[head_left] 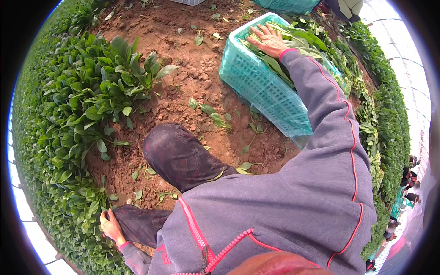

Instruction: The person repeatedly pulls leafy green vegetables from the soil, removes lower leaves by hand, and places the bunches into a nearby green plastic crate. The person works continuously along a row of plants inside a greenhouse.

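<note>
My right hand [270,40] rests palm down on a heap of cut leafy greens [302,39], its fingers a little apart. The greens look like spinach and fill a teal plastic crate [264,96] lined with thin teal film. Low at the left, beside my knee, my left hand [111,227] is curled at the edge of a dense bed of growing spinach-like plants [82,206]. Leaves and the hand itself hide its fingertips, so I cannot tell whether it grips a stem.
Loose leaves [215,117] lie on the reddish-brown soil [189,89]. Another teal-wrapped bundle [288,5] and part of a grey crate [187,1] are at the top. A person's clothed leg [347,8] shows beyond. Other people [410,182] are far right by more plants.
</note>
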`<state>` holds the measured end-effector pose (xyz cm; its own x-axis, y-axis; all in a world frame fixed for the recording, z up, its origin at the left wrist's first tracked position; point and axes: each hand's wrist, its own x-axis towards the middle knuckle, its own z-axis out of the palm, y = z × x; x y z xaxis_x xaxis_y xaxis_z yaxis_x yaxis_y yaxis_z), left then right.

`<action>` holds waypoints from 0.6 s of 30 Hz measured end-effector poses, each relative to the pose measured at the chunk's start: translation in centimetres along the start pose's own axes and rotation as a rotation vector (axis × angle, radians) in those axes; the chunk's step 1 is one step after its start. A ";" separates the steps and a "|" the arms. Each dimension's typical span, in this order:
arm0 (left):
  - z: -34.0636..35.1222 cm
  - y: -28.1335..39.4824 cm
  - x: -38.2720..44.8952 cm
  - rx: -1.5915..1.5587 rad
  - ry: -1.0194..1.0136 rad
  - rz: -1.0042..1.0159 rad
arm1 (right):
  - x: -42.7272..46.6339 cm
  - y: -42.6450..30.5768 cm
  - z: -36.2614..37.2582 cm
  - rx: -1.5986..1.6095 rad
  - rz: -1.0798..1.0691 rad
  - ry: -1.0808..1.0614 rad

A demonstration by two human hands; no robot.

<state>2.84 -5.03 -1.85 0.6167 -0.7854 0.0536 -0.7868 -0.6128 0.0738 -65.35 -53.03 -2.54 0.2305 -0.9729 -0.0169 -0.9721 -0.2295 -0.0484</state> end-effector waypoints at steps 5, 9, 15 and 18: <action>0.3 -0.2 -0.3 0.042 0.016 -0.088 | -6.1 2.1 -3.1 -0.186 0.142 -0.173; 0.9 0.0 -0.1 0.071 0.109 -0.064 | -7.9 2.6 -0.2 -0.120 0.036 -0.118; 0.7 0.7 0.0 0.073 0.094 -0.091 | -6.4 4.3 7.8 -0.214 0.082 -0.168; 0.8 0.9 -0.2 0.076 0.139 -0.088 | -7.0 4.6 9.9 -0.237 0.079 -0.055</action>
<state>2.00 -5.49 -2.57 0.6764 -0.7121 0.1879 -0.7262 -0.6874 0.0092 -71.01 -47.05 -12.58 0.1494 -0.9865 -0.0664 -0.9686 -0.1595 0.1905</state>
